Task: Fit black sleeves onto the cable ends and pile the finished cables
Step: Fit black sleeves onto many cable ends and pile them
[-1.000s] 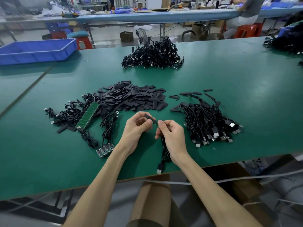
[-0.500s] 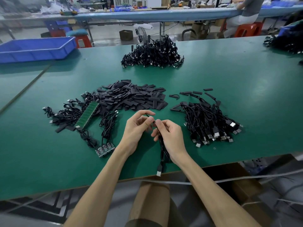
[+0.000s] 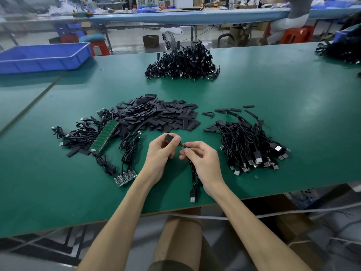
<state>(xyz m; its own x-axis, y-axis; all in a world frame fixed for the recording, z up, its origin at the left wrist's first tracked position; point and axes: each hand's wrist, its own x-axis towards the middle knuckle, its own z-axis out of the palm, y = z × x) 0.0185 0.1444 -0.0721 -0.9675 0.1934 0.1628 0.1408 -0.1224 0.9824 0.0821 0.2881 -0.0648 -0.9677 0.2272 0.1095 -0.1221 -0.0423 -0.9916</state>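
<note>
The tiny end of the cable [image 3: 193, 175] sits between the two hands. It is small and blurry, so I cannot tell if it is inside the black sleeve [image 3: 169, 138] or just at its mouth. Part of the cable is hidden behind the right hand [image 3: 203, 161]. A dark pile [image 3: 341, 51] at the far right corner of the surface [image 3: 283, 98] is cut off by the picture edge. The blue tray [image 3: 43, 57] at the far left is cut off too.

The left hand [image 3: 160, 155] has its fingers curled. It pinches the black sleeve between thumb and fingers and holds it up above the surface. The right hand is curled as well and pinches the cable just behind its end. The two hands are very close together, near the middle of the front edge. The cable hangs down from the right hand, and its silver plug [image 3: 192, 197] lies close to the front edge.

A heap of loose sleeves [image 3: 156, 116] lies just past the hands. A pile of cables [image 3: 250, 145] lies to the right of the hands. More cables [image 3: 82, 133] and a green strip [image 3: 104, 137] lie to the left. A big cable pile [image 3: 183, 63] sits near the far edge.
</note>
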